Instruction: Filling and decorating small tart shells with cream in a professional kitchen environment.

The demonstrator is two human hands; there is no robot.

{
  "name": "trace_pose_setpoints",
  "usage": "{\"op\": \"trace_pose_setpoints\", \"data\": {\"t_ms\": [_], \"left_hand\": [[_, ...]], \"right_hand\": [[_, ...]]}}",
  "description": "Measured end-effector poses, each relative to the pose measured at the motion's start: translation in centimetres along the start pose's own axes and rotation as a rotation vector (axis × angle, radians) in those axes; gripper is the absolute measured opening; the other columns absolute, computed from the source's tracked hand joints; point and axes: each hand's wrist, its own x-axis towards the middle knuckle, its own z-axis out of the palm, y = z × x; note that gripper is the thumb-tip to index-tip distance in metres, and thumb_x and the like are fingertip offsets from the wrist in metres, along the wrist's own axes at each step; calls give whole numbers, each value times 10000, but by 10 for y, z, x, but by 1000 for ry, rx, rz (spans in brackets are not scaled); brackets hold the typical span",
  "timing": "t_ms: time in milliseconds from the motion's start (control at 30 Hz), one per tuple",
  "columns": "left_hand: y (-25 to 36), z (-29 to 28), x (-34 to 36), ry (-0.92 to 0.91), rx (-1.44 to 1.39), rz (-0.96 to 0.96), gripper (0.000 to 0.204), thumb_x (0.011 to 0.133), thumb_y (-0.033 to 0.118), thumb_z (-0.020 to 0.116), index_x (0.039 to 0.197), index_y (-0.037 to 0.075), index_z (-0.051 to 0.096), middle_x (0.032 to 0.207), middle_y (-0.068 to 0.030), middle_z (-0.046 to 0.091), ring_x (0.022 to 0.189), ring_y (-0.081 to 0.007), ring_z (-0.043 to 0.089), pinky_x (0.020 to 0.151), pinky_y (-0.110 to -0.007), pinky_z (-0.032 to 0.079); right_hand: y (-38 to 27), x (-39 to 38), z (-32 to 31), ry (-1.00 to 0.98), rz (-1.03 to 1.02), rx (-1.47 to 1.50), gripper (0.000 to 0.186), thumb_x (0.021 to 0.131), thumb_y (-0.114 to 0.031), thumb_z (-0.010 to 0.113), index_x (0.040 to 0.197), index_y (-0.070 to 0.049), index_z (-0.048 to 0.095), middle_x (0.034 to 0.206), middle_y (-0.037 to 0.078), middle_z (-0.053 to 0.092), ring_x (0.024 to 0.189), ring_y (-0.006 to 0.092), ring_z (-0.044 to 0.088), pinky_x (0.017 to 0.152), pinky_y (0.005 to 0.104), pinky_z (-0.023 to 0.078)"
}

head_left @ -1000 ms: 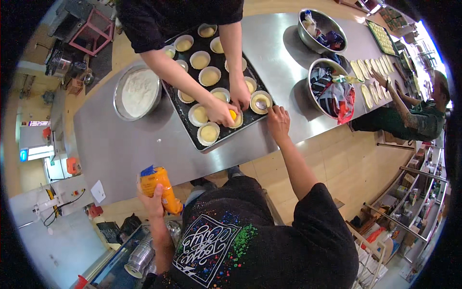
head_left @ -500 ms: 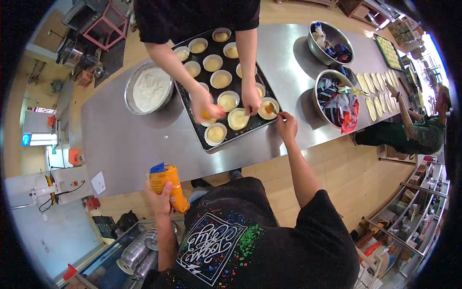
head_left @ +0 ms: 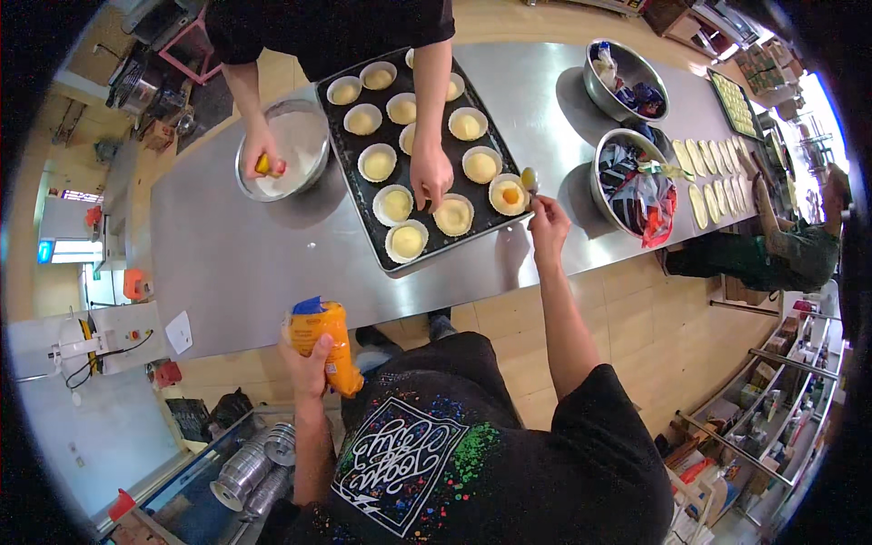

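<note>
In my left hand (head_left: 307,365) is a soft orange plastic pack (head_left: 329,350) with a blue end, held in front of my body at the near table edge. My right hand (head_left: 549,227) pinches a spoon (head_left: 530,179) by its handle at the tray's right corner. Just left of the spoon sits a white paper cup of pale dough (head_left: 507,194) with an orange dollop in its middle. It stands on a black baking tray (head_left: 486,219) among several similar cups. Another person's hand (head_left: 431,174) touches a neighbouring dough cup (head_left: 453,216).
The other person's second hand (head_left: 263,159), holding something yellow, is over a metal bowl of white powder (head_left: 309,173) left of the tray. Two metal bowls (head_left: 597,173) with packages stand to the right on the steel table (head_left: 272,263). Farther right, another person works beside rows of dough pieces (head_left: 699,204).
The spoon has lifted out of the cup, and an orange dollop shows there. The other person's one hand has moved from the tray to the powder bowl. My left hand shifted slightly right.
</note>
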Motion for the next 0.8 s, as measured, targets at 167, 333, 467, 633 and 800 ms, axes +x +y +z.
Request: {"op": "trace_pose_setpoints", "data": {"t_ms": [167,333,467,633,800], "left_hand": [[9,4,2,-98,-139,-37,550,837,178,847,1296,27,585,1066,-82,705,839,-164,669,765,-264,565],[27,9,9,-231,-168,103,532,853,179,837,1285,27,566,1056,-80,703,827,-152,662,738,-251,553],[53,1,5,-297,-243,180,529,829,161,862,1246,38,561,1034,-73,696,797,-144,657,725,-248,550],[66,-26,-3,-332,-280,189,563,781,134,913,1208,51,556,996,-67,693,774,-144,668,698,-234,561],[73,-53,-11,-349,-253,209,569,765,109,921,1194,52,552,977,-66,697,761,-153,679,687,-237,574]], "right_hand": [[-122,-65,16,-167,60,165,164,958,-91,633,1057,5,722,797,37,671,595,96,512,553,204,403],[-191,-179,42,-567,3,-17,118,960,-36,645,1045,14,710,815,30,672,634,76,515,594,205,420],[-205,-239,64,-640,-65,-82,111,948,-16,658,1037,11,717,788,14,661,672,68,520,626,192,414],[-236,-283,83,-664,-75,-159,100,947,-15,656,1013,16,724,762,5,650,675,73,532,632,188,411],[-236,-313,93,-635,-95,-152,111,917,-24,674,996,16,741,743,14,662,635,89,500,583,219,402]]}}
